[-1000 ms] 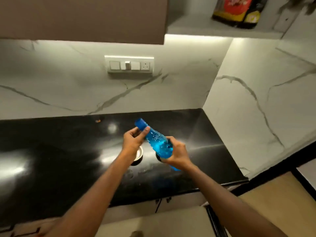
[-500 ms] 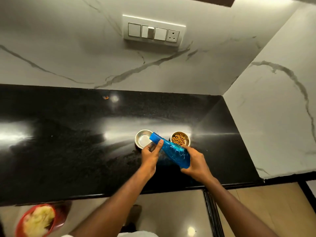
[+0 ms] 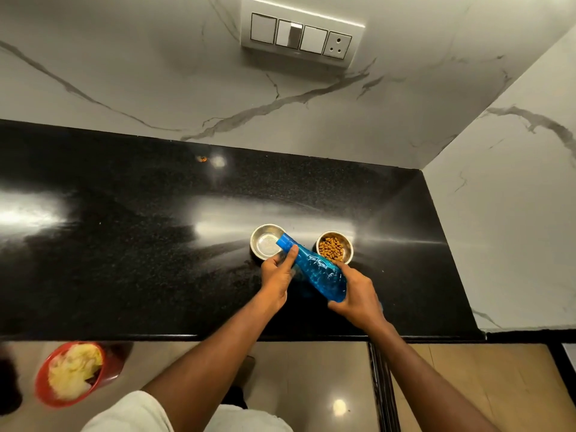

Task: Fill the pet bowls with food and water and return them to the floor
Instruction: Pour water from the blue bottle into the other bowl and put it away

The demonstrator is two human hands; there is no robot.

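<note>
Two small steel bowls stand side by side on the black counter (image 3: 124, 244). The left bowl (image 3: 265, 243) looks empty and shiny. The right bowl (image 3: 334, 247) holds brown kibble. A blue plastic water bottle (image 3: 318, 271) is tilted, its blue cap (image 3: 286, 242) over the left bowl's rim. My right hand (image 3: 358, 294) grips the bottle's body near its base. My left hand (image 3: 277, 274) holds the bottle's neck just below the cap, thumb on top. The cap is still on; no water is pouring.
A marble wall with a switch plate (image 3: 300, 35) rises behind the counter, and another marble wall (image 3: 514, 198) closes the right side. On the floor at lower left sits a red bowl (image 3: 73, 374) with pale yellow contents. The counter's front edge (image 3: 280, 337) runs just below my wrists.
The view tilted down from the wall to the counter, revealing both bowls. The bottle came lower, its cap now over the left bowl's rim. Both hands kept their hold.
</note>
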